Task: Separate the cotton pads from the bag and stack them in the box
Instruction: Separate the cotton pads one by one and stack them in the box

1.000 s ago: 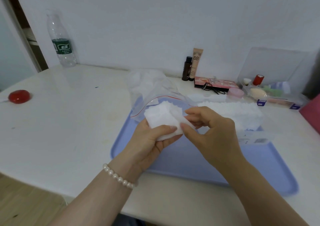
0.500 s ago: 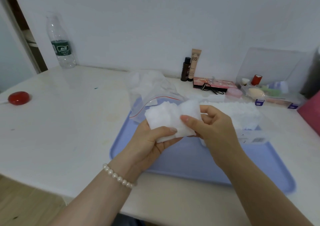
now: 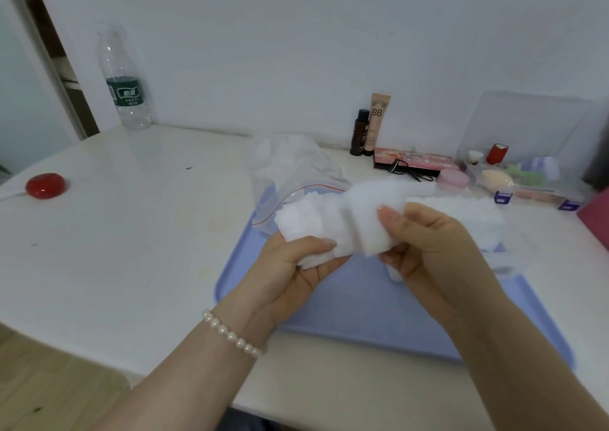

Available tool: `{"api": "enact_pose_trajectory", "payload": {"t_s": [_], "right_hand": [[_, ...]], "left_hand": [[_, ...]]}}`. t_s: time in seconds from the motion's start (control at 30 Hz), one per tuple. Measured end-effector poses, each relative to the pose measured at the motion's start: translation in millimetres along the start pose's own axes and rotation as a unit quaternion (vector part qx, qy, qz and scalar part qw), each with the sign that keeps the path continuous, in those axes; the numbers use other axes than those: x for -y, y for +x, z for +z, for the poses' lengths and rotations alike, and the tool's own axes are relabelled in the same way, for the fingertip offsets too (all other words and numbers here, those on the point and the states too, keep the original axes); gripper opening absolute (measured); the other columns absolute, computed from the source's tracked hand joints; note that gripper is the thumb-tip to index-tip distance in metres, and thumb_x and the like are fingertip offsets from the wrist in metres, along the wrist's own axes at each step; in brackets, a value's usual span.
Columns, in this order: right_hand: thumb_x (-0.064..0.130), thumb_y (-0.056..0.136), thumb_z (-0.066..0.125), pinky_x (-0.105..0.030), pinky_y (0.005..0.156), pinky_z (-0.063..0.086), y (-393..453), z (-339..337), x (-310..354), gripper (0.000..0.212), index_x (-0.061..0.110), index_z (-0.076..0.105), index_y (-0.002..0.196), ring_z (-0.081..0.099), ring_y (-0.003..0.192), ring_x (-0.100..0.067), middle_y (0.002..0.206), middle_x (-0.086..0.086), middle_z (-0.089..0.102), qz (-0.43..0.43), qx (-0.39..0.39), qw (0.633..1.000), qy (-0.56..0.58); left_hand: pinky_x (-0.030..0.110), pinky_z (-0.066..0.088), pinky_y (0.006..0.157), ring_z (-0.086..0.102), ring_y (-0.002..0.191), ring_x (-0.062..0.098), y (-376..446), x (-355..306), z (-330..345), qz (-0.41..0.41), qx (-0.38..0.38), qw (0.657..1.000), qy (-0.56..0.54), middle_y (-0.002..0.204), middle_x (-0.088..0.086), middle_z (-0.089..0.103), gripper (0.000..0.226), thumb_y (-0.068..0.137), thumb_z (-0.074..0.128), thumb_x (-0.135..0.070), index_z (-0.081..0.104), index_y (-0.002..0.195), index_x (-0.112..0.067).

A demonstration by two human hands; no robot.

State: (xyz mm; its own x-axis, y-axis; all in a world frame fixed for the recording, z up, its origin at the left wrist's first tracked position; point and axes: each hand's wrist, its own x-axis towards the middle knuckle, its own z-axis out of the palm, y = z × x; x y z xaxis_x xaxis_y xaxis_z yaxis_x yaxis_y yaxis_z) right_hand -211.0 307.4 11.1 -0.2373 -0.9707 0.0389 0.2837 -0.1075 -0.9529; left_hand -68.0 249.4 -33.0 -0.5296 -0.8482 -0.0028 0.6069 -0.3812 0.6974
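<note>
Two hands, left (image 3: 293,265) and right (image 3: 425,246), each pinching one bunch of cotton pads (image 3: 333,223) between them, above blue tray (image 3: 362,312).

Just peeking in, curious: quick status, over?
Left hand grips cotton pads. Right hand pinches some off that bunch, above the blue tray. Bag lies behind. Nothing blocking.
</note>
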Motion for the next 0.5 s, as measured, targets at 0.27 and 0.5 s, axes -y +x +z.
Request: {"api": "enact_pose_trajectory", "payload": {"t_s": [0.27,0.5], "right_hand": [[0.017,0.068,0.073,-0.016,0.044,0.032,2,7,-17,0.012,0.006,0.069,0.070,0.037,0.050,-0.008,0.063,-0.003,0.058,0.002,-0.075,0.994,-0.075],[0.007,0.074,0.073,-0.017,0.050,0.038,3,11,-23,0.011,0.011,0.063,0.074,0.048,0.058,-0.010,0.067,-0.004,0.057,-0.036,-0.099,0.990,-0.095]], "left_hand": [[0.032,0.058,0.077,0.068,0.098,0.025,-2,2,1,-0.002,0.039,0.999,0.032,0.108,0.014,0.069,0.045,0.067,0.051,0.006,0.060,0.111,-0.003],[0.034,0.057,0.081,0.064,0.107,0.030,-1,3,-1,-0.005,0.064,0.997,0.040,0.119,0.020,0.064,0.051,0.070,0.050,0.006,0.055,0.120,-0.001]]}}
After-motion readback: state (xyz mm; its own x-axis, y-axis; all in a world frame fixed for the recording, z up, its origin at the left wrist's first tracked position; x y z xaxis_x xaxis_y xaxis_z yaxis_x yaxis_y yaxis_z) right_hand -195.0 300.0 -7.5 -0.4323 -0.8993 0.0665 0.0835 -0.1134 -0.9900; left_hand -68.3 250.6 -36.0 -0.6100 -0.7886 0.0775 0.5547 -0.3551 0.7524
